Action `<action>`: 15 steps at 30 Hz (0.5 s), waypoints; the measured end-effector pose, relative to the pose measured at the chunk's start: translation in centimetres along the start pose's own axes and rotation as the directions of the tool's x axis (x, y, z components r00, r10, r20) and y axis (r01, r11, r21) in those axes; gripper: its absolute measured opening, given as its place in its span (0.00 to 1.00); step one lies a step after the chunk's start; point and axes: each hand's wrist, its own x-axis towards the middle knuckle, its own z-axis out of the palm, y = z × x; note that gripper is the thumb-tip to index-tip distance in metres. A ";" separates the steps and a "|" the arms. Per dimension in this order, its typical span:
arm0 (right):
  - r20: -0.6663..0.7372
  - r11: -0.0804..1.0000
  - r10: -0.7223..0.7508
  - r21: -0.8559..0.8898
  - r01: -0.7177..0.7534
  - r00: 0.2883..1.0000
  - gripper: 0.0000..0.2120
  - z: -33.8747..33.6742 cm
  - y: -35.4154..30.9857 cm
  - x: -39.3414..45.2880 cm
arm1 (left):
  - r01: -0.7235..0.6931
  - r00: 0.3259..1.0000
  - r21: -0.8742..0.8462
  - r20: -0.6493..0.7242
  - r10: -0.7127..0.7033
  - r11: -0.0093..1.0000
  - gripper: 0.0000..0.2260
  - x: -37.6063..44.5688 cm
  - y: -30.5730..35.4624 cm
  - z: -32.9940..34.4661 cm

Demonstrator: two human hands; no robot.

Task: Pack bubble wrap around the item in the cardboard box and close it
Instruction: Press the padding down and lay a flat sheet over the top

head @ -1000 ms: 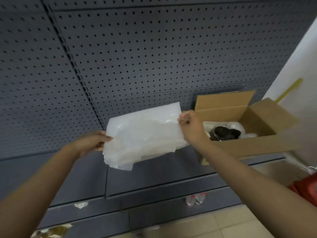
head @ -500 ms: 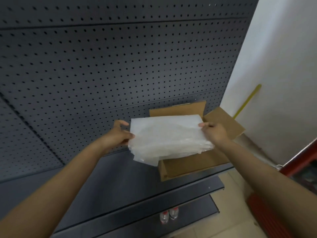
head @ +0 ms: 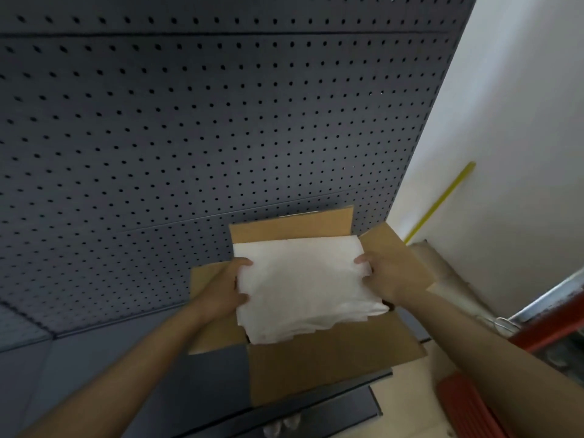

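Two bare hands, left hand (head: 222, 292) and right hand (head: 384, 275), grip one folded white bubble wrap sheet (head: 303, 287) by its sides, covering one open brown cardboard box (head: 322, 371) beneath them.

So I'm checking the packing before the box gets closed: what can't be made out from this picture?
Head view only:
- The item in the cardboard box: hidden under the white wrap sheet.
- Whether the sheet has bubbles: too blurred.
- Left hand and right hand: fingers under the sheet's edges hidden.
- Bottles on the floor: cut off by the bottom edge.
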 end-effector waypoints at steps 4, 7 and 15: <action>0.075 0.984 -0.121 -0.120 0.130 0.990 0.21 -0.9 0.8 1.3 | 0.072 0.997 0.108 -0.002 -0.072 0.992 0.30 0.4 0.7 0.9; 0.178 0.928 -0.210 -0.274 0.253 0.961 0.21 -1.2 0.8 2.3 | 0.151 0.988 0.361 -0.019 -0.155 0.920 0.30 0.3 2.3 1.0; 0.479 0.817 -0.427 -0.160 0.554 0.767 0.44 -0.4 -1.7 5.1 | -0.079 0.973 0.696 0.211 -0.098 0.713 0.60 3.3 3.9 0.8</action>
